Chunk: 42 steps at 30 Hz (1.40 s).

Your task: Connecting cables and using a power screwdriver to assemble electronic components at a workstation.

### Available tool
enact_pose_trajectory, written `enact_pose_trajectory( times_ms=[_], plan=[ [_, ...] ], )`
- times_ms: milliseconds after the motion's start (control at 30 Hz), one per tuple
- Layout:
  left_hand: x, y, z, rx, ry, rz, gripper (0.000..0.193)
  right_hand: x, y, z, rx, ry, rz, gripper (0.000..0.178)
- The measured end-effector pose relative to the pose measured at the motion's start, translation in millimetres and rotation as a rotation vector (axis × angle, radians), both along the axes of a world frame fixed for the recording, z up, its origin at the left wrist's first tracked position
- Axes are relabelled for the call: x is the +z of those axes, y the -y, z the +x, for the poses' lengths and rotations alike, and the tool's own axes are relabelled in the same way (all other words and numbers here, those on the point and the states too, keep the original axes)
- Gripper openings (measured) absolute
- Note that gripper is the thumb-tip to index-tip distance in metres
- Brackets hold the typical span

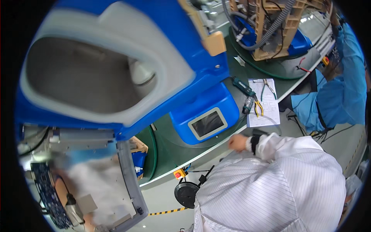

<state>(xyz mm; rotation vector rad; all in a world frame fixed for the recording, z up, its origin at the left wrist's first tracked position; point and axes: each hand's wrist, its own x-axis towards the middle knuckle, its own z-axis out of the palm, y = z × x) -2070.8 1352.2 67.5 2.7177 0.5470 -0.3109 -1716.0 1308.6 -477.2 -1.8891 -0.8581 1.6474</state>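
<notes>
My right hand (237, 143), with a black band at its wrist below a white striped sleeve, is curled closed beside the table's front edge. Whatever it may hold is hidden. Just above it on the table stands a blue housing (180, 120) with a dark grey-framed screen (209, 123). At the lower left, skin shows blurred between a circuit board (50, 193) and a silver-ended cable connector (74, 210), inside a grey-framed compartment (133, 181). It may be my left hand; its fingers cannot be made out. Blurred white cloth lies beside it.
A large blue body with a grey basin (170, 65) fills the upper left. A power screwdriver (243, 87), yellow-handled pliers (258, 109) and green-handled pliers (267, 89) lie by papers (266, 118). A co-worker in blue (336, 96) is at the right. An emergency-stop button (178, 174) sits below the table edge.
</notes>
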Motion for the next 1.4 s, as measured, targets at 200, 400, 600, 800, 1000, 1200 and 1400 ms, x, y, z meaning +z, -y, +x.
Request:
enact_pose_trajectory(
  times_ms=[200,400,600,800,1000,1200,1400],
  plan=[
    [-195,34,23,1.221,0.564,-0.504,0.028,-25,21,97,-0.511,0.603,0.359,0.01],
    [-286,27,31,1.394,0.6,-0.856,0.027,-39,7,124,-0.146,0.522,0.272,0.013],
    [-309,32,53,1.404,0.61,-0.875,0.025,-45,-4,67,0.008,0.174,0.221,0.016],
    [-359,126,45,1.664,0.869,-0.801,0.026,-61,-14,59,0.768,0.178,0.424,0.03],
    [-391,232,76,2.027,1.243,-0.676,0.026,-115,-49,92,0.933,0.061,0.21,0.027],
    [-443,335,98,2.325,1.457,-0.62,0.023,-92,-75,39,1.116,0.172,0.03,0.027],
    [-481,420,42,2.646,1.45,-0.527,0.024,-49,-63,-13,1.164,0.252,-0.002,0.027]
  ],
)
